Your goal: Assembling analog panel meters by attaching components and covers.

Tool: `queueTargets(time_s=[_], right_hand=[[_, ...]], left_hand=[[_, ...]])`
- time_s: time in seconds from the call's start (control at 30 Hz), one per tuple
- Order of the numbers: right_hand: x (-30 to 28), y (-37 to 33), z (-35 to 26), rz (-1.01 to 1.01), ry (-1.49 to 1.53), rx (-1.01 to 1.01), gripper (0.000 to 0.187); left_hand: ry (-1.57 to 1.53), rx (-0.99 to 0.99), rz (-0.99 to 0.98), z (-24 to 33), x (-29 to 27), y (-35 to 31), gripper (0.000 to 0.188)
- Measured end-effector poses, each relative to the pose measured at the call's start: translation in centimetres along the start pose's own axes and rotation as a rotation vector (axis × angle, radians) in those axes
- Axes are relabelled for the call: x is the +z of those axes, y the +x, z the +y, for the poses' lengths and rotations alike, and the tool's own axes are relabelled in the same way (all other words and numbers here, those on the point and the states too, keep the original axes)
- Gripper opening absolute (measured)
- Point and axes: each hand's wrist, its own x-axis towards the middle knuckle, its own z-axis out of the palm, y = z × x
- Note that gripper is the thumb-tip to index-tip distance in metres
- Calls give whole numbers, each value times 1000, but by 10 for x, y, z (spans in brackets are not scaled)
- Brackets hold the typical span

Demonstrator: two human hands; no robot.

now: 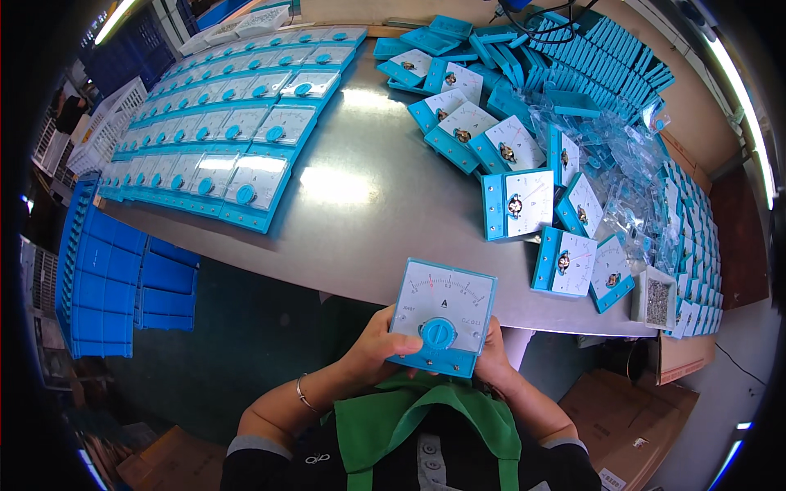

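A square ammeter with a blue base, a clear cover and a round blue knob is held up close to me, just off the table's front edge. My left hand grips its left side, with the thumb lying near the knob. Around the right side my right hand is closed, its fingers partly hidden behind the meter. Beyond it, meters without covers lie scattered on the table, their inner metal parts showing at the dial's lower part.
The metal table bears rows of covered meters at left. Blue cases pile up at the back right beside clear covers. A white box of small screws sits at the right edge. Blue crates stand at left.
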Motion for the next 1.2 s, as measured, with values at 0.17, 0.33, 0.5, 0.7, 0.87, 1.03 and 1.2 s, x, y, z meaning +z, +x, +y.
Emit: queueTargets(time_s=[0.17, 0.33, 0.5, 0.7, 0.87, 1.03, 1.2], right_hand=[[-5, 3, -49, 212, -316, 116, 32], [-3, 12, -69, 53, -793, -460, 40], [-14, 9, -65, -6, -827, -537, 38], [-21, 7, -69, -69, -693, -532, 33], [-31, 17, -92, 11, -330, -126, 25], [-39, 39, -95, -339, -432, 102, 30], [-42, 44, -82, -425, -417, 162, 29]], left_hand=[[88, 170, 78, 0, -4, -2, 77], [370, 277, 102, -6, -5, -5, 93], [513, 237, 56, 5, 2, -11, 94], [471, 172, 44, 1, 5, -13, 92], [505, 118, -2, 2, 13, -13, 88], [574, 87, -38, 0, 15, -15, 88], [560, -2, -29, -1, 17, -17, 88]])
